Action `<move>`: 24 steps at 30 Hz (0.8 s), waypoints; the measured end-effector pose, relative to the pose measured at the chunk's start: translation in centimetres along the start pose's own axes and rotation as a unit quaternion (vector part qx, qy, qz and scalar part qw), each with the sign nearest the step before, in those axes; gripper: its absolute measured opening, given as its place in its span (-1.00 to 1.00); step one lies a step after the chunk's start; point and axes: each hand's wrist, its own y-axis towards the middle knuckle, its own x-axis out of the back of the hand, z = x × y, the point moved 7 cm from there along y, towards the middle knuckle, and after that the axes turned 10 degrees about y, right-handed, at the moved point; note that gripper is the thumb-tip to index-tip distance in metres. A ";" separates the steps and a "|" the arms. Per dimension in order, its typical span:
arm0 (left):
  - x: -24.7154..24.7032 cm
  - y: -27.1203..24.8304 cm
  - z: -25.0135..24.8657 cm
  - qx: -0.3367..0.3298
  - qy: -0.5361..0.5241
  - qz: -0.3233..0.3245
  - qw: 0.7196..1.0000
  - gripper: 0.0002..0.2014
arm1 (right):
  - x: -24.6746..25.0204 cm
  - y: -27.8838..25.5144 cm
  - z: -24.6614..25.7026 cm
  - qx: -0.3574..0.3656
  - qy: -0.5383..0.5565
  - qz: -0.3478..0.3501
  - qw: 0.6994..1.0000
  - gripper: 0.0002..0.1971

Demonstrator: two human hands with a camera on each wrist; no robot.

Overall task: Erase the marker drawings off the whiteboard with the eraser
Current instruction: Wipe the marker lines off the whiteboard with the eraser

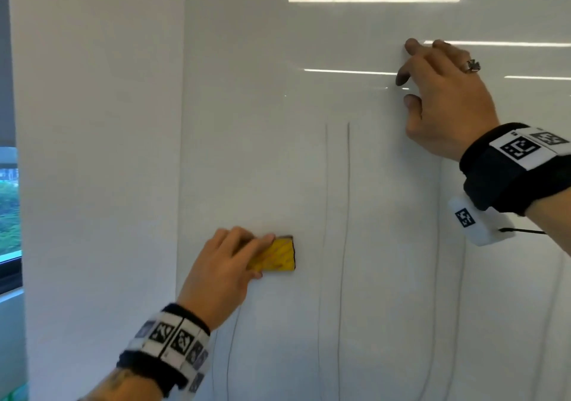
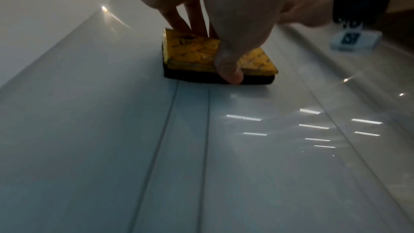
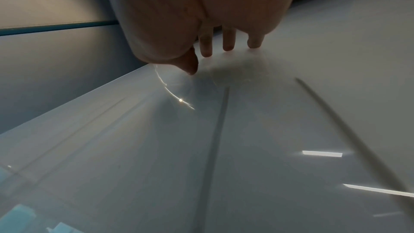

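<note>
My left hand (image 1: 230, 264) grips a yellow eraser (image 1: 276, 257) with a dark felt base and holds it flat against the glossy whiteboard (image 1: 278, 122). In the left wrist view the thumb (image 2: 230, 70) and fingers pinch the eraser (image 2: 192, 54) from both sides. Thin vertical marker lines (image 1: 347, 199) run down the board to the right of the eraser, and two lines (image 2: 190, 130) run below it. My right hand (image 1: 438, 97) rests on the board higher up at the right, its fingertips (image 3: 228, 45) touching the surface.
A white wall strip (image 1: 92, 184) borders the board on the left, with a window (image 1: 9, 215) at the far left edge. Ceiling lights reflect in the board's upper part. More faint lines (image 1: 438, 277) run down the lower right.
</note>
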 end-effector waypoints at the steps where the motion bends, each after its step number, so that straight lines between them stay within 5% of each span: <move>1: 0.8 1.8 0.3 0.000 0.007 -0.015 1.000 -0.35 | 0.0 0.0 0.1 -0.006 0.003 0.002 1.000 -0.69; 9: 7.0 18.7 0.8 0.068 0.030 -0.139 0.987 -0.33 | 0.5 -0.1 -0.9 -0.065 0.042 0.036 0.996 -0.35; 17: 0.6 7.4 -6.3 -0.054 0.008 -0.026 0.998 -0.32 | 0.7 -0.4 -1.4 -0.066 0.063 0.049 0.995 -0.35; 24: 5.2 18.3 -3.3 0.020 0.025 -0.097 0.995 -0.35 | 0.6 -0.4 -1.6 -0.054 0.064 0.035 0.996 -0.37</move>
